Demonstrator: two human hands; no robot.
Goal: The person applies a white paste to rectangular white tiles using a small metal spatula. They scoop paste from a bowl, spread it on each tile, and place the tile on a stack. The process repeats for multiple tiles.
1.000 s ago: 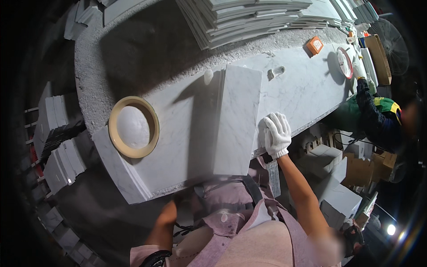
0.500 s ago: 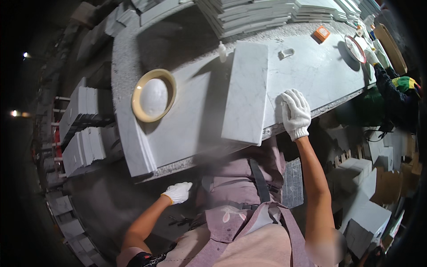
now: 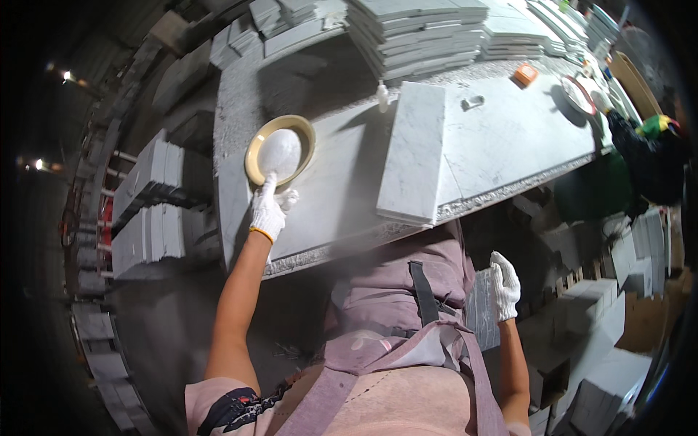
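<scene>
You stand at a long grey stone workbench (image 3: pixel 502 138) dusted with powder, with stacks of cut tiles (image 3: pixel 418 33) piled along its far side and more stacks (image 3: pixel 149 218) on the floor to your left. Your left hand (image 3: pixel 270 207), in a white glove, reaches out over the bench; its fingertips touch the near rim of a yellow-rimmed bowl (image 3: pixel 280 149), fingers extended rather than closed around it. A pale marble slab (image 3: pixel 413 152) lies flat on the bench, near its front edge, well apart from the bowl. Your right hand (image 3: pixel 503 285), also gloved, hangs below the bench beside your apron (image 3: pixel 396 349), fingers loosely together, holding nothing.
</scene>
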